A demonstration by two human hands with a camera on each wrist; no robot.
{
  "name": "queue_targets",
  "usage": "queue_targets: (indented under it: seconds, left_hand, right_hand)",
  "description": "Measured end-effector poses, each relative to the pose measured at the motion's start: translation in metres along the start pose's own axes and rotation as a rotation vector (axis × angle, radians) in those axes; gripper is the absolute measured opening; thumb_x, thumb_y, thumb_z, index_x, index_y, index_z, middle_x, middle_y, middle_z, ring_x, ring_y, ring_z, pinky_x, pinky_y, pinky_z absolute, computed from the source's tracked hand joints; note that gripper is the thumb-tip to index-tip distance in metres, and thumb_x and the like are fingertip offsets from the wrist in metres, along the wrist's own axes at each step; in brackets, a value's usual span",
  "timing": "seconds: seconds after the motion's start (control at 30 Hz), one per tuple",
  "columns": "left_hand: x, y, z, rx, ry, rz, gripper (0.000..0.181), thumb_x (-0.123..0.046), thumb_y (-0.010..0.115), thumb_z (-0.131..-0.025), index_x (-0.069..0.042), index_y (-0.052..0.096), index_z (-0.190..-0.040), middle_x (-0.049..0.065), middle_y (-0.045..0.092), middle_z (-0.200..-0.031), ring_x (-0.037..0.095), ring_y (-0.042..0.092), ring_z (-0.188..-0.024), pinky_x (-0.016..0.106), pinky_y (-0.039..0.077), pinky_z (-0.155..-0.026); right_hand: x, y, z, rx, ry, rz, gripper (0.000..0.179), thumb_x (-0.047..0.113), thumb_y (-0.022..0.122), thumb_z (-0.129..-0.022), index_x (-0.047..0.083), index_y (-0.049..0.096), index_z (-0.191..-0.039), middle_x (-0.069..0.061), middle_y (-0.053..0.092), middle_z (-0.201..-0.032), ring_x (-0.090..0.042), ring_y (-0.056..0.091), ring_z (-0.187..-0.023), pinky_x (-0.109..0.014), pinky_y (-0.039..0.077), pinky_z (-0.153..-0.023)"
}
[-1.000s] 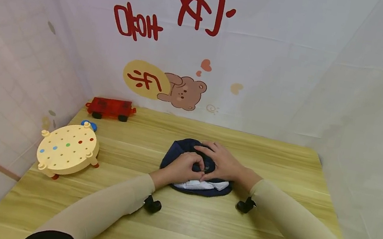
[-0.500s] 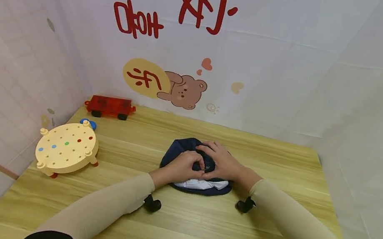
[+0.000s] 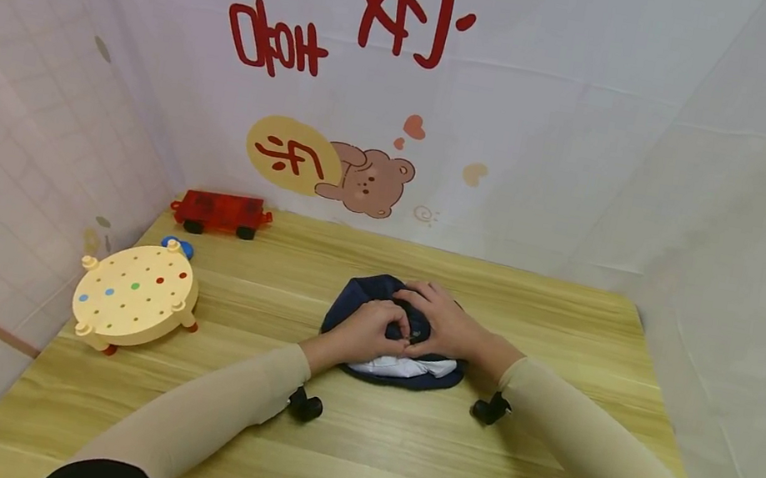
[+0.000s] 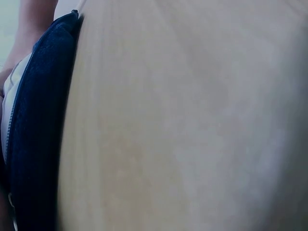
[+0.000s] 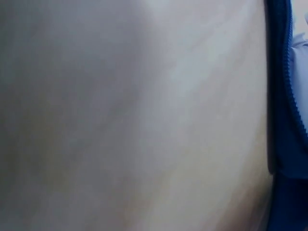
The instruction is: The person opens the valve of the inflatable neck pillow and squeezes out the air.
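Note:
A navy zip pouch (image 3: 354,302) with a white lining (image 3: 400,366) lies on the middle of the table. Zipper teeth run along its edge in both wrist views, where navy fabric (image 4: 41,120) and a blue side (image 5: 284,144) show. My left hand (image 3: 367,331) bends over the pouch, thumb and forefinger pinching at its middle. From the other side, my right hand (image 3: 447,328) grips the pouch with curved fingers, its thumb meeting the left fingertips. What lies between the fingertips is too small to make out.
A cream round toy board (image 3: 134,294) on short legs stands at the left of the wooden table (image 3: 374,474). Behind it sit a small blue piece (image 3: 184,249) and a red toy wagon (image 3: 220,213). Printed cloth walls (image 3: 560,133) enclose the table's back and sides.
Both hands stay at the pouch with almost the same grip. The head view shifts slightly; the pouch and toys hold their places.

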State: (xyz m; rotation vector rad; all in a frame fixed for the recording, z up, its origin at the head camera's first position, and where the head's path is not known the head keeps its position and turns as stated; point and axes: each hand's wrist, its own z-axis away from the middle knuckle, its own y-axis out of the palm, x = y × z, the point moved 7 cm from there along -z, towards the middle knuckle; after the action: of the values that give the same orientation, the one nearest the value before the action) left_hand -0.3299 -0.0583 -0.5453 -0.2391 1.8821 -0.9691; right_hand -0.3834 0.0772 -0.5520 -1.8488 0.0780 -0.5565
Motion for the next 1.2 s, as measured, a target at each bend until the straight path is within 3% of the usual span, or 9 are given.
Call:
queue_targets:
  seconds: [0.13,0.4,0.6,1.2]
  left_hand:
    - [0.000,0.000,0.000,0.013,-0.013,0.016,0.009,-0.021,0.085,-0.099,-0.019,0.076,-0.099,-0.005,0.073,-0.103,0.018,0.067,-0.106,0.045,0.052,-0.103]
    - [0.010,0.000,-0.002,0.078,-0.028,0.113,0.006,-0.023,0.085,-0.101,-0.020,0.079,-0.101,-0.010,0.073,-0.101,0.009,0.064,-0.086,0.030,0.054,-0.078]
    - [0.018,0.001,0.003,0.113,-0.018,0.122,0.007,-0.024,0.084,-0.102,-0.022,0.078,-0.101,-0.011,0.072,-0.103,0.007,0.063,-0.086,0.029,0.054,-0.077]
    - [0.009,-0.010,0.003,-0.005,0.050,0.161,0.011,-0.018,0.086,-0.100,-0.021,0.076,-0.100,-0.007,0.072,-0.105,0.010,0.066,-0.095,0.030,0.054,-0.083]
  right_hand:
    - [0.001,0.000,0.001,0.000,0.000,-0.005,0.102,0.061,0.094,-0.083,0.015,0.051,-0.162,-0.013,0.048,-0.162,-0.034,0.050,-0.132,-0.058,0.047,-0.111]
    - [0.000,0.001,0.005,-0.011,0.013,-0.026,0.105,0.079,0.081,-0.085,0.018,0.049,-0.165,-0.010,0.046,-0.165,-0.031,0.048,-0.135,-0.057,0.047,-0.111]
    - [0.004,0.005,0.009,0.005,0.000,-0.034,0.105,0.076,0.083,-0.086,0.017,0.049,-0.165,-0.011,0.047,-0.164,-0.029,0.048,-0.129,-0.055,0.048,-0.108]
    - [0.001,-0.001,0.001,-0.070,-0.036,-0.017,0.090,0.069,0.089,-0.085,0.014,0.061,-0.151,-0.008,0.056,-0.149,-0.028,0.053,-0.123,-0.051,0.050,-0.104]
